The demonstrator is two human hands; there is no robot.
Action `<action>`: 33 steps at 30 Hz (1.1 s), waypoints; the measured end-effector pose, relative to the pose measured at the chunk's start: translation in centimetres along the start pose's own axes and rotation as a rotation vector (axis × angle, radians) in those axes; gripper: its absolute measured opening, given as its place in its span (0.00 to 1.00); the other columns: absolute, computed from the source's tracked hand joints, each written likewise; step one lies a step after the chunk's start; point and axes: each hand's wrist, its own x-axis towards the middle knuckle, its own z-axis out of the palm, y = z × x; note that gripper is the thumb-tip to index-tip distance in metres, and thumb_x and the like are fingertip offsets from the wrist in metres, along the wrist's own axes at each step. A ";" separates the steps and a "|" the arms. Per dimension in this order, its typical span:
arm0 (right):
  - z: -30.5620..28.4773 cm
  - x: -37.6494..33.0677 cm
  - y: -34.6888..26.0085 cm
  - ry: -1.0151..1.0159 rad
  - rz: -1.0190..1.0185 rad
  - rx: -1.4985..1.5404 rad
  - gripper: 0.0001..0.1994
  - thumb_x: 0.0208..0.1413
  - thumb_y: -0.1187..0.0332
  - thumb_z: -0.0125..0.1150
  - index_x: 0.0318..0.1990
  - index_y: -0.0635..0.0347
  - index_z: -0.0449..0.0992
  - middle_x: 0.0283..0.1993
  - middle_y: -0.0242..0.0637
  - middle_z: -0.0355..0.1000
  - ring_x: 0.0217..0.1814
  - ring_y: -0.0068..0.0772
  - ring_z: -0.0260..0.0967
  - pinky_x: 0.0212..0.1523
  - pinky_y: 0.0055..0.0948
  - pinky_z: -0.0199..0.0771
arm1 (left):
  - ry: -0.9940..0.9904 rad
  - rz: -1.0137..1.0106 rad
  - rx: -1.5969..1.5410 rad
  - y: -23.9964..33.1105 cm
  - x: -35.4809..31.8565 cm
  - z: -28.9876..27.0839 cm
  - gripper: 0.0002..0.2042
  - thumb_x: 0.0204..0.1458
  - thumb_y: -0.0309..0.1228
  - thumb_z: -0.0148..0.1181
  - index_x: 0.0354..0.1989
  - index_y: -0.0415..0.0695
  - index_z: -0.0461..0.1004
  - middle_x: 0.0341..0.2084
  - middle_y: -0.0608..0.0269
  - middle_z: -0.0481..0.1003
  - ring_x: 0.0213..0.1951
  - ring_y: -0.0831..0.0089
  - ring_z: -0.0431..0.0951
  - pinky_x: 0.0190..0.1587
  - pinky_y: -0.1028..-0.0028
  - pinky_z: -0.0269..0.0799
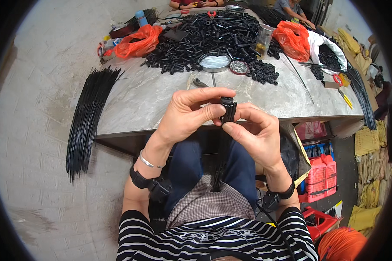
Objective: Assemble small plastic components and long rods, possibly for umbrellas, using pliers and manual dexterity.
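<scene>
The left hand [185, 114] pinched a black bundle [229, 114] near its cap [227, 100]; the right hand [262, 135] pinched it slightly lower, from the other side. Its long axis seemed to run from the grip toward the lap [211, 202], before the table [137, 104].

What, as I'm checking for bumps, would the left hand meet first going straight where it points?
First the black bundle the left hand holds, then probably the right hand; depth is unclear.

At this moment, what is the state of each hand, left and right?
Left hand: closed, pinching a black cylindrical piece near its top.
Right hand: closed, holding the same piece lower down.
</scene>
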 end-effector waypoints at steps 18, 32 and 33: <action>2.5 0.7 1.4 0.107 -0.222 -0.268 0.05 0.43 0.73 0.58 0.25 0.66 0.71 0.25 0.44 0.68 0.29 0.47 0.69 0.28 0.38 0.66 | 0.230 0.186 0.470 -1.6 -2.1 -2.8 0.16 0.54 0.22 0.51 0.51 0.32 0.68 0.45 0.57 0.72 0.46 0.73 0.72 0.49 0.76 0.67; 1.6 -1.3 1.0 0.343 -0.255 -0.234 0.06 0.36 0.74 0.58 0.18 0.70 0.70 0.21 0.49 0.68 0.25 0.46 0.68 0.26 0.37 0.65 | 0.161 0.328 0.425 -2.0 1.4 1.4 0.06 0.49 0.21 0.55 0.34 0.32 0.73 0.29 0.55 0.74 0.30 0.67 0.71 0.36 0.71 0.69; 1.7 -1.3 0.8 0.354 -0.280 -0.248 0.06 0.35 0.73 0.58 0.18 0.69 0.70 0.21 0.49 0.69 0.25 0.48 0.68 0.26 0.38 0.65 | 0.117 0.328 0.371 -3.0 1.9 -0.6 0.10 0.53 0.23 0.53 0.43 0.32 0.71 0.38 0.56 0.73 0.38 0.70 0.71 0.44 0.73 0.68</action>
